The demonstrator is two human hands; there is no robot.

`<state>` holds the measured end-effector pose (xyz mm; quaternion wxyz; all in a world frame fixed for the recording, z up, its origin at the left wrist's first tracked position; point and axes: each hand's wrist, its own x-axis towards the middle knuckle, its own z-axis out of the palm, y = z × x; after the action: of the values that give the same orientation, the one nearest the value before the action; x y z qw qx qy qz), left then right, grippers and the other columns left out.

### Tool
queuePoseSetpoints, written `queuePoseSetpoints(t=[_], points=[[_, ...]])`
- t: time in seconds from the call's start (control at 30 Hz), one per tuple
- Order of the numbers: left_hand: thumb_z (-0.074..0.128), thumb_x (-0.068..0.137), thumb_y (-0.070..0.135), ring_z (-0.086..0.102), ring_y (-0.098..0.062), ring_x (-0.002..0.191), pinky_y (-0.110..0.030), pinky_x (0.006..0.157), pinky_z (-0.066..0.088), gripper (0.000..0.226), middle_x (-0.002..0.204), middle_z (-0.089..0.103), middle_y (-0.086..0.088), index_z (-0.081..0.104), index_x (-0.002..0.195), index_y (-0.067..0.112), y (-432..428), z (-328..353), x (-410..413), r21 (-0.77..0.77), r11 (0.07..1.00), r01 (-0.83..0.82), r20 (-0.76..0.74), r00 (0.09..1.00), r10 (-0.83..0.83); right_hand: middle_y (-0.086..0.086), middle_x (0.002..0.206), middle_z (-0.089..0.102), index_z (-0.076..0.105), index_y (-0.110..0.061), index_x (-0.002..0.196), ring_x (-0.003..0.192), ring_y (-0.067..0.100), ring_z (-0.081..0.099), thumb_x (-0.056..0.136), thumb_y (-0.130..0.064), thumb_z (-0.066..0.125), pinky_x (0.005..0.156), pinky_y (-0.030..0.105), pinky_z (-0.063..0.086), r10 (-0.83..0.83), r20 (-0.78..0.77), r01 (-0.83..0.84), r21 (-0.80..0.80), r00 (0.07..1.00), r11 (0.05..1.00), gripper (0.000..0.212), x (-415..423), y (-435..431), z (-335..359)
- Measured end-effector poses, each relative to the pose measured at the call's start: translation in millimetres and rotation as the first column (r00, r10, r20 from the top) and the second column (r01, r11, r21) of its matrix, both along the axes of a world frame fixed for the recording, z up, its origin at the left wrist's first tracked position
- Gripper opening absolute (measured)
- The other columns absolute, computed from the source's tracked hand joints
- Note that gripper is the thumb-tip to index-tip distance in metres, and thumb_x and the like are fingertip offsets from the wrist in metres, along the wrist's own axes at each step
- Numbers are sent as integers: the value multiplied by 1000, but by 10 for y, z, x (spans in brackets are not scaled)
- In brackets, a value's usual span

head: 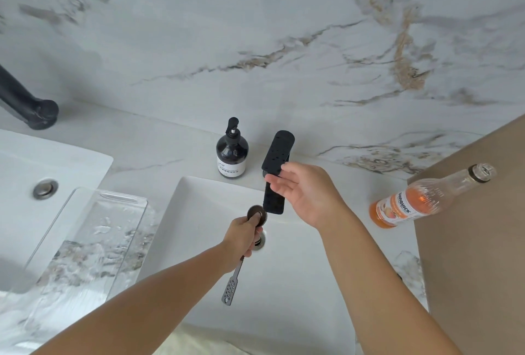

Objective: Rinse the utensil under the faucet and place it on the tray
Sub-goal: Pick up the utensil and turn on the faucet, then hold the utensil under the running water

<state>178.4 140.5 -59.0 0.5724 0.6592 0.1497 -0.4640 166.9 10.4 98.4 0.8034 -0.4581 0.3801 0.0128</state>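
Observation:
My left hand (241, 236) is shut on a dark metal measuring spoon (257, 215). Its round bowl sits just under the spout and its perforated handle end points back toward me. The black faucet (275, 175) stands at the back of the white sink (204, 212). My right hand (305, 192) reaches to the faucet with fingers spread, touching the side of the flat lever and spout. No water stream is visible. A clear glass tray (93, 238) lies on the counter to the left of the sink.
A dark soap pump bottle (232, 153) stands left of the faucet. An orange drink bottle (420, 198) stands on the counter at right, beside a brown panel (477, 227). A second sink (34, 173) and black faucet base (31, 107) are at far left.

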Motion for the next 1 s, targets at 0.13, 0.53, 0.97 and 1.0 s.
queuePoseSetpoints(t=[0.13,0.53,0.97,1.0], points=[[49,98,31,25,-10,33,-21,41,17,37,42,37,6,47,64,15,-20,-24,-2,37,999,13,37,999,-15,27,97,69,63,13,106,82,32,70,93,3,53,68,29,61,-10,0,10,-9,1000,1000,20,40,-26,-18],[40,100,15,25,-16,41,-22,44,21,20,53,47,-6,51,84,10,-111,-17,-51,-44,999,0,-47,999,-2,27,98,73,65,14,104,87,32,75,88,2,61,77,32,62,-57,133,49,66,989,997,20,87,-165,14],[46,100,8,49,-17,49,-25,50,39,16,69,60,-11,53,86,6,-244,22,-39,-274,937,-217,-172,970,174,3,97,62,59,-12,115,81,18,57,98,-28,49,73,31,45,295,-496,-464,-261,817,846,25,-1197,545,-1424],[45,101,8,51,-16,50,-25,51,40,16,69,62,-11,53,87,6,-252,20,-52,-279,935,-221,-171,969,178,1,89,63,61,-9,108,76,17,58,99,-30,46,71,30,44,324,-500,-502,-274,803,820,27,-1242,629,-1484]])
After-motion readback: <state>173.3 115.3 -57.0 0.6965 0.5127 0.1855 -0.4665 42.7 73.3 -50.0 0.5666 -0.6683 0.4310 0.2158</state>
